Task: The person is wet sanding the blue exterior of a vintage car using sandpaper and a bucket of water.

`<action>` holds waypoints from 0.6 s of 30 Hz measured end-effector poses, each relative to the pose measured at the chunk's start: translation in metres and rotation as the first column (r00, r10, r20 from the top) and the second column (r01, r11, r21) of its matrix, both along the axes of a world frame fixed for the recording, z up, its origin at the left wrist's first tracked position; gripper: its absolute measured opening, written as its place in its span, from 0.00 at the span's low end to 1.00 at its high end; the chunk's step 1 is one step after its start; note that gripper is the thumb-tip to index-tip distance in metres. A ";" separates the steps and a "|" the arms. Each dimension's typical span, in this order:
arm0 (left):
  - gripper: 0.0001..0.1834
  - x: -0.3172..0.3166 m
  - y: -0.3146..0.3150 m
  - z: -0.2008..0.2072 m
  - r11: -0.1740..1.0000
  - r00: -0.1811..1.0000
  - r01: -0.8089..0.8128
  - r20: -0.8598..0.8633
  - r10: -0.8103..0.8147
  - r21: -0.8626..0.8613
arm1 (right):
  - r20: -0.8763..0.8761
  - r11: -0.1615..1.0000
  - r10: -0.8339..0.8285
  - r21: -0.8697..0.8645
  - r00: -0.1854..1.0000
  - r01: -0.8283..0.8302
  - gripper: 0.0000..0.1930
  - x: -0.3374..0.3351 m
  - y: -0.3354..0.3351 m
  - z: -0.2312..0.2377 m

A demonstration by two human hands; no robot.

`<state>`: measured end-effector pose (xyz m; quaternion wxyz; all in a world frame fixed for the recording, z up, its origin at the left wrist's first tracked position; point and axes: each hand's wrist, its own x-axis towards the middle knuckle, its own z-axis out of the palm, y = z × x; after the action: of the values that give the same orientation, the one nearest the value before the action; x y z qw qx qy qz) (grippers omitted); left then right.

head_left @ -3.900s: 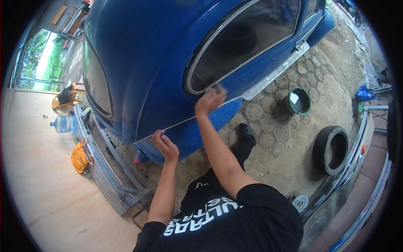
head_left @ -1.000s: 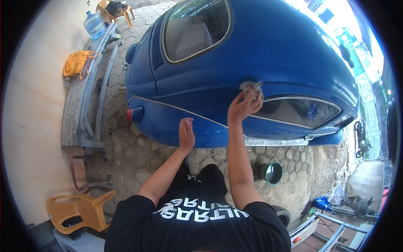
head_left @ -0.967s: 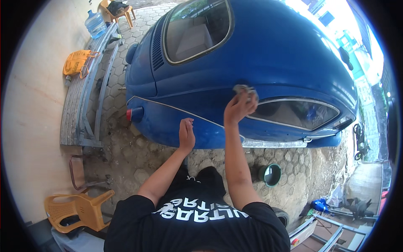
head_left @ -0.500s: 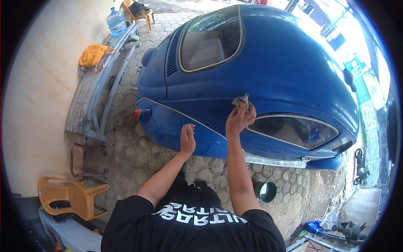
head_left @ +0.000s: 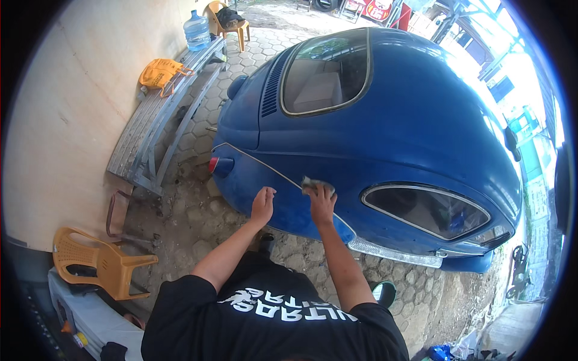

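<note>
A rounded blue car [head_left: 409, 132] fills the space before me, its rear toward the left. My right hand [head_left: 323, 204] grips a bunched grey cloth [head_left: 318, 185], which rests against the rear side panel near the pale trim strip [head_left: 265, 163] of the fender. To its left, my left hand [head_left: 262, 206] is held in front of the fender with its fingers curled in. Nothing shows in that hand, and I cannot tell if it touches the car. A side window [head_left: 428, 207] lies to the right of the cloth, and a red-tipped tail light [head_left: 221, 165] sits farther left.
A slatted bench [head_left: 135, 138] along the left wall carries an orange bag [head_left: 161, 74] and a blue water jug [head_left: 196, 31]. An orange plastic chair [head_left: 108, 262] stands at the lower left. By my right arm, a dark green bucket [head_left: 385, 292] sits on the paving stones.
My right hand has moved the cloth down and left, from above the side window toward the fender trim. My left hand's fingers have curled in more. The view has shifted.
</note>
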<state>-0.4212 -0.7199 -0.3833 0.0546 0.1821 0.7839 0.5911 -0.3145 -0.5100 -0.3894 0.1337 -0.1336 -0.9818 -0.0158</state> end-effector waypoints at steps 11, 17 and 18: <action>0.23 -0.009 0.036 0.008 0.975 0.965 0.206 0.145 -0.217 0.087 | -0.559 0.928 -0.170 0.186 0.812 0.322 0.23 -0.049 0.025 0.031; 0.23 -0.021 0.022 0.001 0.979 0.968 0.182 0.159 -0.195 0.088 | 0.110 0.920 0.102 0.367 0.989 -0.136 0.27 -0.025 -0.009 -0.054; 0.22 -0.024 0.019 0.003 0.977 0.965 0.192 0.164 -0.206 0.096 | 0.112 0.954 0.115 0.266 0.987 -0.141 0.28 -0.016 -0.012 -0.056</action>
<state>-0.4453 -0.7010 -0.3802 0.1744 0.2098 0.7297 0.6269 -0.3304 -0.5220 -0.4457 0.1048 -0.0489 -0.9821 -0.1485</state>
